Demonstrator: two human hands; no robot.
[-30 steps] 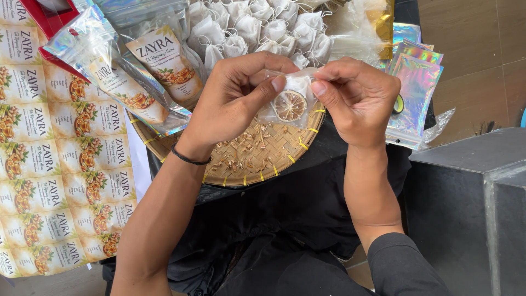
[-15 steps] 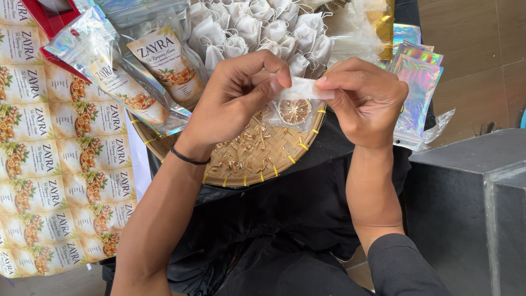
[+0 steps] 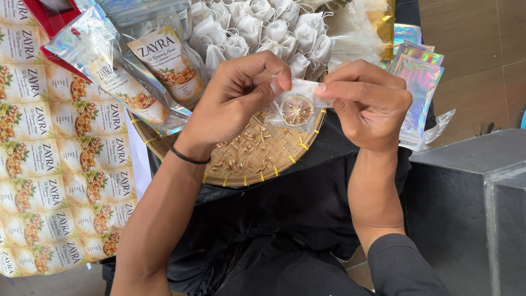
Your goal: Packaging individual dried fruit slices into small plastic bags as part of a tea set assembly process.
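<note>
Round woven tray [image 3: 257, 164] rests on the person's dark-clothed lap, strewn with small dried bits, with a sheet of printed labels [image 3: 49, 164] to the left and a pile of small white drawstring bags [image 3: 263, 27] beyond it. Two clear printed pouches [image 3: 142, 77] lie across the tray's far left rim; a stack of shiny holographic pouches [image 3: 419, 82] lies at the right, beside a dark grey box [image 3: 471, 208].

Both hands meet above the tray's far edge. The left hand [image 3: 235, 98] pinches the left top corner of a small white filter bag [image 3: 298, 104], thumb and forefinger closed on it; the right hand [image 3: 372, 101] grips the bag's right top edge in the same way. A dried citrus slice [image 3: 296, 110] shows through the bag's thin wall.

Step in hand, as judged: closing or settling the filled bag. The next move would call for a steady pinch on both corners so the slice stays inside while the top is drawn shut.

Against the frames half a second and a second ago, the bag sits at much the same spot; the left fingers have shifted slightly along its top edge, and the right hand has tilted a little.
</note>
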